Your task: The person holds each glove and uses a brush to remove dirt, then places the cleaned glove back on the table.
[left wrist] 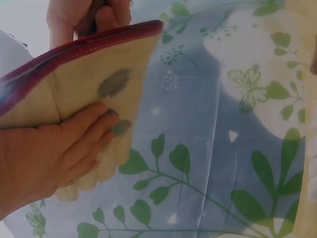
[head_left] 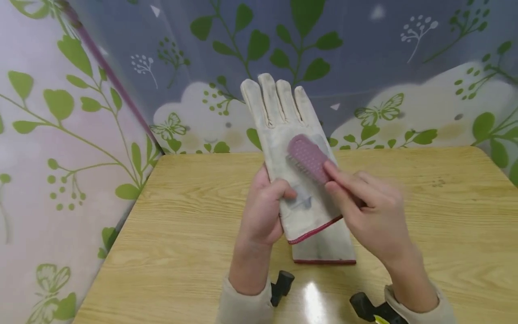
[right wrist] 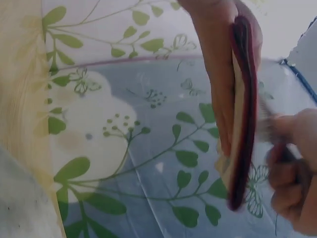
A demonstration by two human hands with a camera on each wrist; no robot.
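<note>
A cream work glove (head_left: 279,139) with a red-stitched cuff is raised above the table, fingers pointing up. My left hand (head_left: 261,211) grips its left edge, thumb on the front; the left wrist view shows the fingers lying along its back, near dark smudges (left wrist: 115,83). Greyish marks show on the front. Between thumb and fingers, my right hand (head_left: 372,211) holds a pink brush (head_left: 309,157) by one end, bristles toward the glove's palm. In the right wrist view the brush is blurred beside the glove's edge. A second glove (head_left: 323,245) lies below, mostly hidden.
The wooden table (head_left: 182,238) spreads under both hands. Leaf-patterned cloth walls (head_left: 251,45) rise behind it and on the left. Black wrist mounts (head_left: 283,285) sit at both cuffs.
</note>
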